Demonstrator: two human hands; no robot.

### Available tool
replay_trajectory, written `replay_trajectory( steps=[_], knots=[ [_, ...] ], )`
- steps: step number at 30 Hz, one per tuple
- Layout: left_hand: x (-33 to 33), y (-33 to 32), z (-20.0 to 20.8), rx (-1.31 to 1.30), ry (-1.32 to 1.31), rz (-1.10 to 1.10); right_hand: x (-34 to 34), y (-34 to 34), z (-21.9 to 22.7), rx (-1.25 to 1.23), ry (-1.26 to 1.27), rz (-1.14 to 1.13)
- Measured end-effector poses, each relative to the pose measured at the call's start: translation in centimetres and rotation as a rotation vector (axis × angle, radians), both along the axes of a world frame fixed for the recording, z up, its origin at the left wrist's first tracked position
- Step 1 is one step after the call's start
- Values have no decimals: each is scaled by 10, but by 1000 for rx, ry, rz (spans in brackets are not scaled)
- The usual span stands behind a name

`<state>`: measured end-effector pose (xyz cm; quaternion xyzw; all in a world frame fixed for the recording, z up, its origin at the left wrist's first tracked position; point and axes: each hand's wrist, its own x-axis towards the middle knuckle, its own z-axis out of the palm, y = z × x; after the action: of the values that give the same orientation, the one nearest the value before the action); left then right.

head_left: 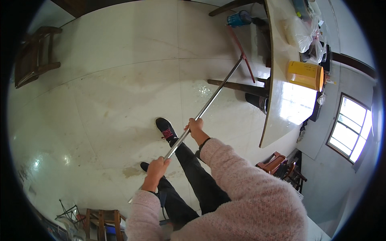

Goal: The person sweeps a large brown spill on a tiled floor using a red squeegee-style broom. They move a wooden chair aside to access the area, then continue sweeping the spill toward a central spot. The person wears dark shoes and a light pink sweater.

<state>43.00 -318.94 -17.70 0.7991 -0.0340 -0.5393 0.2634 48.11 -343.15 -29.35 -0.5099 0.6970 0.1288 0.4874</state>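
Note:
A floor squeegee with a long silvery pole (213, 98) and a narrow red head (242, 54) slants across the view. My right hand (196, 127) is wrapped round the middle of the pole. Lower down, toward its near end, my left hand (157, 170) is also closed on it. The head lies against the pale tiled floor (132, 84), beside the table's wooden leg (237, 87). Wet shine and brownish smudges show on the tiles.
A table (277, 112) on the right bears a yellow canister (302, 74) and plastic bags (299, 36). By its far leg is a blue container (239, 19). Wooden stools stand at the far left (38, 56) and near left (102, 221). My shoe (165, 127) is near the pole.

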Motion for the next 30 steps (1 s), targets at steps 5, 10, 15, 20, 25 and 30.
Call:
replay_trajectory(
  steps=[5, 10, 15, 20, 25, 30],
  knots=[
    [85, -12, -1, 45, -271, -118, 63, -21, -16, -41, -171, -292],
    [146, -24, 10, 91, -714, -184, 126, -68, -30, -65, -208, -466],
    [188, -61, 15, 21, -775, -185, 151, -109, -26, -133, -286, -513],
    [202, -118, 17, -24, -721, -193, 152, -159, -18, 29, -297, -380],
    [179, -75, 38, -13, -552, -153, 131, -123, -21, -63, -123, -266],
    [135, 22, 67, 91, -471, -135, 104, -9, -9, -41, -73, -83]
  ],
)
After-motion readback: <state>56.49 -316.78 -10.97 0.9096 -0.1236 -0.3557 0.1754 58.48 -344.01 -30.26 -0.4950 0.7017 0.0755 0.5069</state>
